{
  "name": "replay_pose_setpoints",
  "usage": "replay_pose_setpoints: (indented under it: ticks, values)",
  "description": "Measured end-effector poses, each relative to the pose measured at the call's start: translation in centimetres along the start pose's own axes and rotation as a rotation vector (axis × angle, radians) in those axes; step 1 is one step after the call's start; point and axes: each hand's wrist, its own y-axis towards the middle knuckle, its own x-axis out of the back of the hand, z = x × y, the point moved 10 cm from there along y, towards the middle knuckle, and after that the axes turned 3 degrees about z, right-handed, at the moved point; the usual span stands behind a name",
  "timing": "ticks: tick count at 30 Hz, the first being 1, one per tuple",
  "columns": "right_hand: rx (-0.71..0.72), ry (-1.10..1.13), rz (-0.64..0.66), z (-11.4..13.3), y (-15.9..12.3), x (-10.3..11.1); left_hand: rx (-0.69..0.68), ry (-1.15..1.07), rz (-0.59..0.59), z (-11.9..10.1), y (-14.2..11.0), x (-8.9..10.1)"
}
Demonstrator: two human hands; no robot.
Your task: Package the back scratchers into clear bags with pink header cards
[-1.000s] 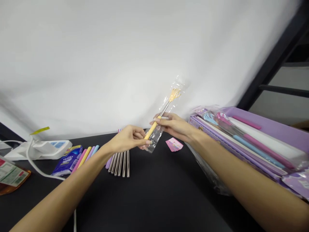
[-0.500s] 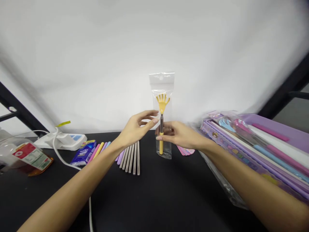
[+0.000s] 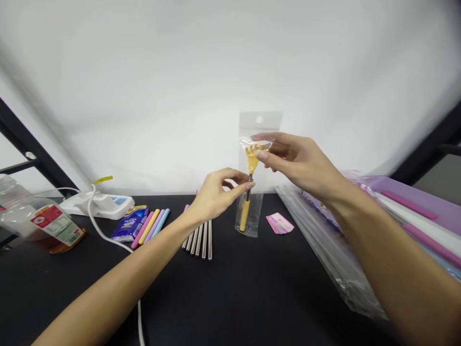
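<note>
A yellow back scratcher (image 3: pixel 245 214) with a hand-shaped head and a metal shaft stands nearly upright in a clear plastic bag (image 3: pixel 255 223), leaning slightly right. My left hand (image 3: pixel 225 192) pinches it through the plastic at the metal shaft, below the head. Around the upper right side of the bag is my right hand (image 3: pixel 295 158), its thumb in front by the yellow head and its fingers partly behind the plastic. Beneath my left hand lie several metal tubes (image 3: pixel 204 242), partly hidden by it. Pink printed cards (image 3: pixel 280 223) lie to the right of the bag.
On the left are pink, yellow, purple and blue sticks (image 3: pixel 153 228), a blue packet (image 3: pixel 130 224), a white power strip (image 3: pixel 118 205) with a cable and a labelled bottle (image 3: pixel 57 228). Clear plastic bags (image 3: pixel 317 245) and a purple box (image 3: pixel 414 192) of long items fill the right.
My right hand has let go of the yellow handle and moved up to the scratcher's head. My left hand has closed on the shaft. The bagged scratcher now leans a little right.
</note>
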Motion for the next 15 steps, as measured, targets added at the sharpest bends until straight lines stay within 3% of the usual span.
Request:
replay_pose_setpoints:
  ticks: [4,15]
  values:
    - [0.071,-0.023,-0.078,1.4,0.2,0.0,-0.040,0.015,0.011,-0.8,0.2,-0.4]
    - [0.083,-0.025,-0.113,0.6,-0.1,0.4,-0.112,0.056,0.073,-1.6,0.4,-1.2]
